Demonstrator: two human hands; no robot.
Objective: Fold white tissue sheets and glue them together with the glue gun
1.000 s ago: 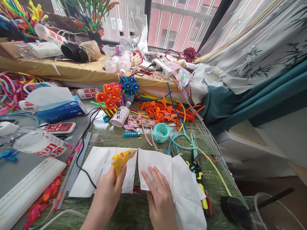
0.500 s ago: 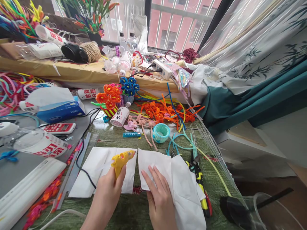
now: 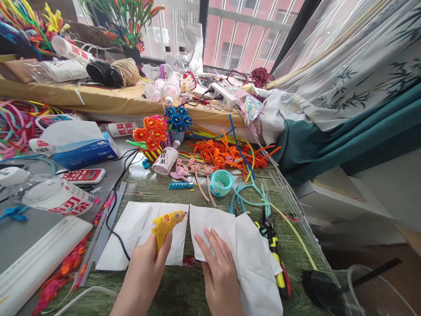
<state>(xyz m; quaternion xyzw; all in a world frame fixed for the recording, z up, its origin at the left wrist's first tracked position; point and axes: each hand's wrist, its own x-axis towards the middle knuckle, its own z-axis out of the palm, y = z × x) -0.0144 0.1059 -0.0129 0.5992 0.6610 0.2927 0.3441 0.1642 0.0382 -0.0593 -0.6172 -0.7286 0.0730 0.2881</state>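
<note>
My left hand (image 3: 144, 272) grips a yellow glue gun (image 3: 166, 224) by its handle, nozzle pointing right toward the gap between two white tissues. The gun hovers over the left tissue (image 3: 131, 237); its black cord (image 3: 113, 219) trails off to the left. My right hand (image 3: 219, 272) lies flat with fingers spread on the right tissue (image 3: 250, 254), which is crumpled at its right side.
Yellow-black pliers (image 3: 274, 250) lie right of the tissue. A teal tape roll (image 3: 221, 182), orange pipe cleaners (image 3: 230, 153), pipe-cleaner flowers (image 3: 153, 131), a bottle (image 3: 164, 160), a tissue pack (image 3: 82, 149) and a remote (image 3: 82, 175) crowd the green table (image 3: 180, 285). A power strip (image 3: 223, 95) sits behind.
Both hands and the glue gun have shifted slightly downward in the view; otherwise nothing has moved.
</note>
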